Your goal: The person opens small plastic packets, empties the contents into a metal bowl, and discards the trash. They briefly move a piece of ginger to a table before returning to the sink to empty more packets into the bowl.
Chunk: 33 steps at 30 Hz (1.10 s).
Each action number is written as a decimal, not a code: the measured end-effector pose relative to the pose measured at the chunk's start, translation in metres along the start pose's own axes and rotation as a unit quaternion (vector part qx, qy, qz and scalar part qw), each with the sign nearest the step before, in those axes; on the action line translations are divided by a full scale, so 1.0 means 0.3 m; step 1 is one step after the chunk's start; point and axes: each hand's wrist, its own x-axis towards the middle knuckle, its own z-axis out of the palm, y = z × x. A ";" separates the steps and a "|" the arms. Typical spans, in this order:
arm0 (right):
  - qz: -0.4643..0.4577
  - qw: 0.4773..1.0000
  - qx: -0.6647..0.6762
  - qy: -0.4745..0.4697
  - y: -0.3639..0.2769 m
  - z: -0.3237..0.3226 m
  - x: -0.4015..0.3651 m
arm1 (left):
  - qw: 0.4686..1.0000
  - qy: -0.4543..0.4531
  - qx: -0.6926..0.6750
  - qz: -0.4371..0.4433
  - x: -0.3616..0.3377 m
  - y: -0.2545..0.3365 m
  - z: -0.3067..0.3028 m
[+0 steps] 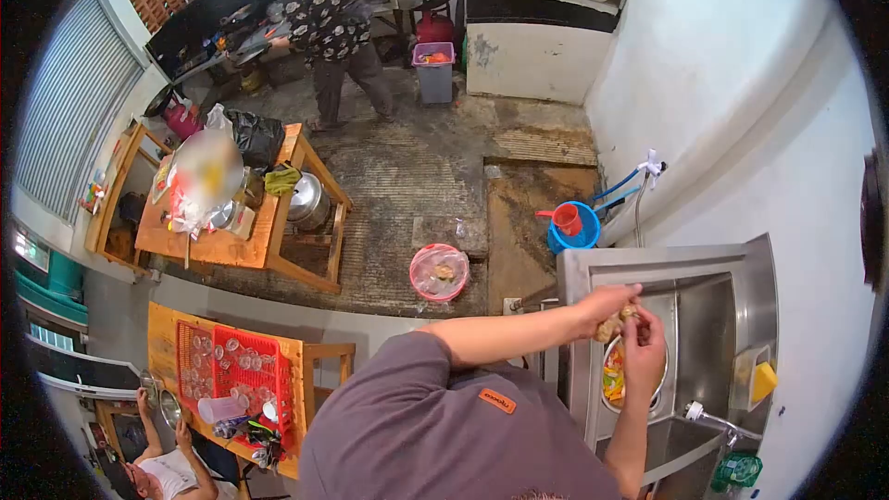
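Over the steel sink, my left hand point(607, 309) reaches in from above with its fingers closed around a light-brown, lumpy piece of food point(607, 329), its kind too small to make out. Close against it, my right hand point(644, 352) comes up from below, its fingertips pinched at a second brownish bit point(629, 312). Directly under both hands sits a pale bowl point(659, 398) of cut orange, yellow and green vegetables point(613, 375), partly covered by my right hand and wrist.
A faucet point(713, 418) and a yellow sponge point(764, 381) are at the sink's point(708, 315) near right. Beyond it stands a blue bucket point(579, 239) with a red dipper. A pink basin point(439, 289) rests on the floor. One person stands at the stove point(222, 60); another handles bowls at lower left.
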 end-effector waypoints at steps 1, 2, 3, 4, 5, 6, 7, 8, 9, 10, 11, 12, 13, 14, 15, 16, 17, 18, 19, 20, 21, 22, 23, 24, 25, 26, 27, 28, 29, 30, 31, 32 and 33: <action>0.003 1.000 0.002 0.003 0.041 -0.046 -0.018 | 1.000 -0.004 0.025 -0.004 -0.029 -0.011 0.064; -0.043 0.997 -0.043 0.050 0.113 -0.107 -0.028 | 1.000 -0.003 0.028 -0.008 -0.011 -0.057 0.094; -0.087 0.988 -0.087 0.097 0.155 -0.153 -0.047 | 0.999 -0.021 0.015 -0.019 0.020 -0.108 0.134; -0.087 0.984 -0.091 0.129 0.185 -0.188 -0.072 | 0.999 -0.040 0.003 -0.029 0.043 -0.155 0.157; -0.086 0.983 -0.087 0.134 0.216 -0.224 -0.085 | 0.999 -0.040 0.009 -0.031 0.024 -0.163 0.183; -0.055 0.986 -0.074 0.138 0.255 -0.266 -0.095 | 0.996 -0.060 0.031 -0.061 0.008 -0.175 0.216; -0.021 0.987 -0.064 0.145 0.266 -0.296 -0.124 | 0.990 -0.083 0.053 -0.097 -0.003 -0.197 0.254; 0.007 0.990 -0.007 0.142 0.284 -0.321 -0.144 | 0.986 -0.088 0.100 -0.100 -0.005 -0.218 0.274; 0.050 0.990 0.006 0.133 0.305 -0.353 -0.161 | 0.986 -0.070 0.109 -0.106 0.007 -0.247 0.299; 0.098 0.987 0.020 0.129 0.326 -0.386 -0.168 | 0.988 -0.079 0.115 -0.073 0.032 -0.285 0.310; 0.021 0.992 -0.003 0.127 0.401 -0.409 -0.172 | 0.984 -0.087 0.122 -0.100 0.047 -0.294 0.313; 0.004 0.992 -0.019 0.128 0.349 -0.406 -0.188 | 0.985 -0.094 0.110 -0.099 0.082 -0.333 0.309; -0.010 0.988 -0.028 0.149 0.354 -0.414 -0.203 | 0.979 -0.145 0.106 -0.102 0.032 -0.289 0.353; -0.023 0.987 -0.039 0.156 0.386 -0.444 -0.210 | 0.977 -0.166 0.104 -0.084 0.099 -0.362 0.337; -0.011 0.982 -0.031 0.187 0.363 -0.459 -0.222 | 0.973 -0.149 0.153 -0.082 0.086 -0.353 0.369; 0.001 0.979 -0.017 0.203 0.354 -0.485 -0.234 | 0.973 -0.131 0.157 -0.105 0.122 -0.385 0.376; 0.001 0.976 0.000 0.217 0.343 -0.511 -0.242 | 0.973 -0.111 0.163 -0.117 0.153 -0.414 0.389; 0.039 0.969 0.063 0.234 0.318 -0.530 -0.266 | 0.972 -0.113 0.165 -0.126 0.152 -0.432 0.415; 0.067 0.958 0.129 0.248 0.306 -0.550 -0.274 | 0.971 -0.113 0.169 -0.128 0.150 -0.427 0.451; 0.073 0.953 0.126 0.265 0.323 -0.569 -0.281 | 0.967 -0.125 0.173 -0.140 0.146 -0.425 0.478; 0.085 0.944 0.171 0.270 0.345 -0.580 -0.284 | 0.962 -0.135 0.188 -0.144 0.145 -0.420 0.497; 0.094 0.932 0.216 0.274 0.366 -0.591 -0.288 | 0.958 -0.144 0.201 -0.147 0.147 -0.420 0.508; 0.098 0.930 0.214 0.283 0.391 -0.595 -0.291 | 0.955 -0.151 0.202 -0.154 0.151 -0.424 0.510; 0.090 0.923 0.213 0.308 0.408 -0.593 -0.287 | 0.955 -0.170 0.188 -0.154 0.156 -0.419 0.511; 0.081 0.916 0.212 0.332 0.426 -0.598 -0.285 | 0.954 -0.188 0.174 -0.153 0.167 -0.418 0.516; 0.098 0.906 0.206 0.357 0.393 -0.595 -0.285 | 0.951 -0.206 0.183 -0.139 0.182 -0.418 0.520; 0.098 0.902 0.205 0.367 0.401 -0.602 -0.276 | 0.948 -0.214 0.186 -0.145 0.201 -0.419 0.527; 0.106 0.899 0.213 0.369 0.415 -0.606 -0.270 | 0.949 -0.206 0.195 -0.137 0.216 -0.423 0.532; 0.117 0.894 0.221 0.372 0.418 -0.598 -0.271 | 0.949 -0.198 0.205 -0.132 0.225 -0.424 0.532; 0.123 0.888 0.223 0.383 0.417 -0.591 -0.272 | 0.942 -0.185 0.241 -0.145 0.253 -0.418 0.533; 0.123 0.888 0.234 0.376 0.411 -0.592 -0.265 | 0.937 -0.194 0.245 -0.154 0.274 -0.413 0.532; 0.123 0.888 0.243 0.371 0.402 -0.595 -0.258 | 0.926 -0.202 0.295 -0.124 0.297 -0.409 0.532; 0.126 0.882 0.239 0.385 0.399 -0.599 -0.252 | 0.910 -0.212 0.343 -0.092 0.314 -0.404 0.540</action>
